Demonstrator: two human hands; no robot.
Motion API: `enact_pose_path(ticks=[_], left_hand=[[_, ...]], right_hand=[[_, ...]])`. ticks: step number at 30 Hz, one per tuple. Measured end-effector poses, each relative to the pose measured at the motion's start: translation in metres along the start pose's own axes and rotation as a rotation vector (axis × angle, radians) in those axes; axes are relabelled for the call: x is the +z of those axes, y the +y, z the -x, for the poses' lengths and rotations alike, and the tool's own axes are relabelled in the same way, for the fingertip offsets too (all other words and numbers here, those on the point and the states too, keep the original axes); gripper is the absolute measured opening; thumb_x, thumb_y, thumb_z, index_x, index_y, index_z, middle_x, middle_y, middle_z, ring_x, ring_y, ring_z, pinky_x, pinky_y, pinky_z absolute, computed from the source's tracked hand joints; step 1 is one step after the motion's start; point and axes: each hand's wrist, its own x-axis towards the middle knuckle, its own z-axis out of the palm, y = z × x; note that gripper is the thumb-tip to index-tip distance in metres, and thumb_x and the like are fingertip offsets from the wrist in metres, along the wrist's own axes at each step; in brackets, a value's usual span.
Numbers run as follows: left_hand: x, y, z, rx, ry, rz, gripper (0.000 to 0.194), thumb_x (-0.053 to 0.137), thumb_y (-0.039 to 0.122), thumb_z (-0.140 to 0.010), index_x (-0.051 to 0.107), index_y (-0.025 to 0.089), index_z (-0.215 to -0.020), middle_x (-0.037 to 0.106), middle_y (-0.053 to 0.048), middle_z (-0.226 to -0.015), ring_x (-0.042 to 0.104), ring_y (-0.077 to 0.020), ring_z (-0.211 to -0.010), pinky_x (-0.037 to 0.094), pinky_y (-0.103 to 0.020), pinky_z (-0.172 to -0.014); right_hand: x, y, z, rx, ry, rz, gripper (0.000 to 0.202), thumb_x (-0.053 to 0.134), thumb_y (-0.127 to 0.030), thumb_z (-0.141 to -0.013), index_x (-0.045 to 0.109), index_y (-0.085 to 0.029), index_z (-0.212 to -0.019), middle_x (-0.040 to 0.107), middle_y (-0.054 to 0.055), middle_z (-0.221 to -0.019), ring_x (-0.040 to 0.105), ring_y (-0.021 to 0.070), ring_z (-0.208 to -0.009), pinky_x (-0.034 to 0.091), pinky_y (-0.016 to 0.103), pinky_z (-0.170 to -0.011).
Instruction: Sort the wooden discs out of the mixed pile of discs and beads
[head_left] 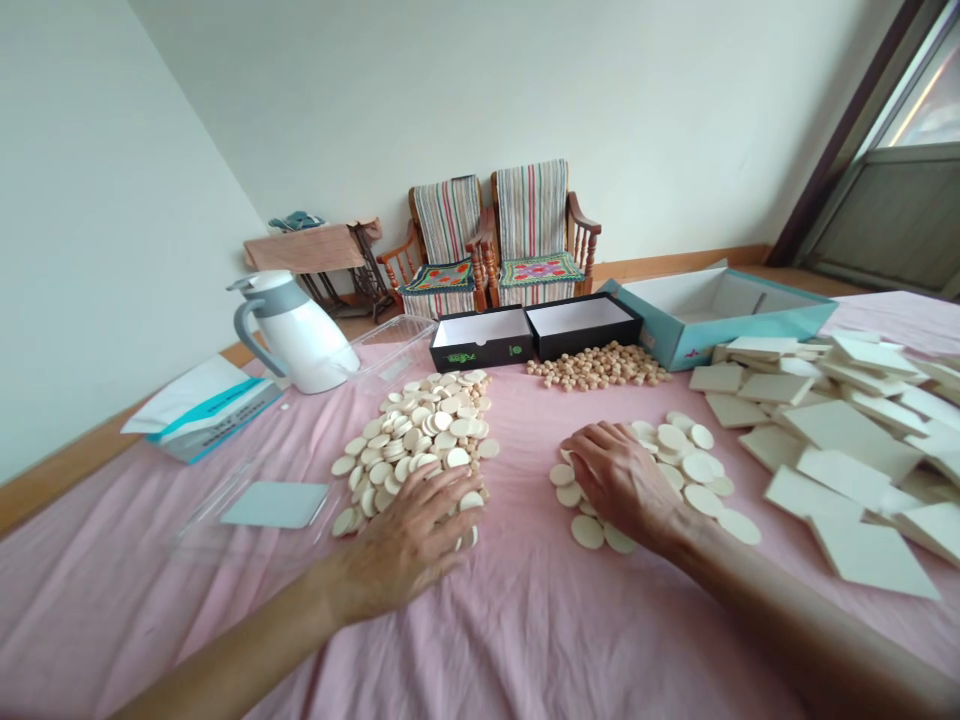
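- The left hand (409,535) lies over the near side of a large heap of pale round discs (381,470), fingers loosely spread; its grip is open.
- The right hand (622,475) is bent down over a smaller spread of discs (701,468), which shows on both sides of it. The fingertips are hidden, so I cannot tell whether this grip is closed on a disc.
- Both groups of discs lie on a pink cloth (517,590), with bare cloth between them.
- A few small wooden balls show along the right edge of the large heap; a pile of wooden balls (592,367) lies in front of the right black box (585,342).
- The left black box (480,352) stands beside it, and a light blue box (720,335) is to the right; all three are open.
- Flat pale tiles (840,435) are heaped loosely at the far right.
- On the left are a white and grey jug (304,340), a white and blue packet (217,405), and clear plastic containers (397,345).
- Two wooden armchairs (534,215) stand behind.
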Motion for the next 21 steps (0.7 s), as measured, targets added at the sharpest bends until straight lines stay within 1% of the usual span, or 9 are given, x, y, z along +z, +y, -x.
enact_pose_path(ticks=[2, 4, 6, 9, 13, 15, 17, 21], left_hand=[[0.004, -0.005, -0.002, 0.003, 0.072, -0.009, 0.024, 0.050, 0.020, -0.090, 0.057, 0.020, -0.113, 0.048, -0.009, -0.137, 0.036, -0.0259, -0.132, 0.032, -0.047, -0.109], [0.006, -0.010, -0.008, 0.015, 0.141, 0.016, 0.014, 0.050, 0.018, -0.091, 0.060, 0.018, -0.101, 0.053, -0.009, -0.131, 0.040, -0.0241, -0.129, 0.036, -0.043, -0.107], [0.007, -0.016, -0.015, -0.002, 0.194, 0.055, 0.010, 0.049, 0.019, -0.091, 0.059, 0.017, -0.093, 0.057, -0.009, -0.125, 0.044, -0.0230, -0.125, 0.038, -0.042, -0.105], [0.007, -0.025, -0.026, -0.088, 0.262, 0.127, 0.009, 0.051, 0.021, -0.091, 0.059, 0.018, -0.092, 0.059, -0.009, -0.121, 0.048, -0.0221, -0.120, 0.039, -0.042, -0.104], [0.013, -0.038, -0.037, -0.284, 0.404, 0.151, 0.007, 0.055, 0.021, -0.087, 0.061, 0.019, -0.091, 0.061, -0.007, -0.114, 0.052, -0.0221, -0.114, 0.041, -0.043, -0.100], [0.019, -0.043, -0.039, -0.350, 0.475, 0.149, 0.013, 0.056, 0.018, -0.085, 0.061, 0.019, -0.096, 0.061, -0.007, -0.113, 0.052, -0.0220, -0.113, 0.042, -0.042, -0.099], [0.025, -0.046, -0.037, -0.365, 0.528, 0.149, 0.017, 0.054, 0.015, -0.084, 0.061, 0.019, -0.099, 0.061, -0.007, -0.113, 0.053, -0.0212, -0.112, 0.041, -0.042, -0.099], [0.029, -0.048, -0.030, -0.337, 0.562, 0.144, 0.012, 0.052, 0.016, -0.087, 0.063, 0.019, -0.091, 0.066, -0.006, -0.103, 0.056, -0.0203, -0.106, 0.043, -0.041, -0.095]], right_hand=[[-0.001, 0.001, 0.000, -0.004, 0.025, 0.007, 0.019, 0.046, -0.015, -0.089, 0.065, -0.017, -0.088, 0.063, 0.008, -0.084, 0.053, 0.0191, -0.081, 0.036, 0.032, -0.074], [-0.005, 0.001, 0.001, -0.004, 0.054, 0.010, 0.020, 0.046, -0.015, -0.089, 0.065, -0.016, -0.088, 0.064, 0.008, -0.085, 0.054, 0.0192, -0.082, 0.036, 0.032, -0.074], [-0.008, 0.000, 0.000, 0.005, 0.077, 0.006, 0.019, 0.046, -0.014, -0.088, 0.066, -0.016, -0.088, 0.064, 0.008, -0.085, 0.054, 0.0192, -0.081, 0.037, 0.032, -0.074], [-0.011, -0.007, -0.004, 0.029, 0.066, -0.017, 0.019, 0.048, -0.014, -0.087, 0.066, -0.016, -0.090, 0.064, 0.008, -0.086, 0.055, 0.0193, -0.082, 0.038, 0.032, -0.076], [-0.009, -0.027, -0.012, 0.050, -0.054, -0.100, 0.020, 0.047, -0.012, -0.086, 0.065, -0.015, -0.094, 0.064, 0.008, -0.089, 0.055, 0.0192, -0.085, 0.040, 0.032, -0.078], [-0.007, -0.039, -0.017, 0.028, -0.137, -0.162, 0.020, 0.048, -0.012, -0.085, 0.064, -0.016, -0.096, 0.063, 0.008, -0.090, 0.055, 0.0188, -0.086, 0.041, 0.031, -0.078], [-0.003, -0.051, -0.022, -0.011, -0.209, -0.199, 0.019, 0.050, -0.015, -0.084, 0.063, -0.016, -0.098, 0.062, 0.008, -0.092, 0.055, 0.0191, -0.088, 0.042, 0.030, -0.078], [0.008, -0.067, -0.032, -0.034, -0.270, -0.156, 0.021, 0.056, -0.019, -0.081, 0.060, -0.013, -0.100, 0.060, 0.011, -0.097, 0.054, 0.0224, -0.095, 0.042, 0.032, -0.080]])
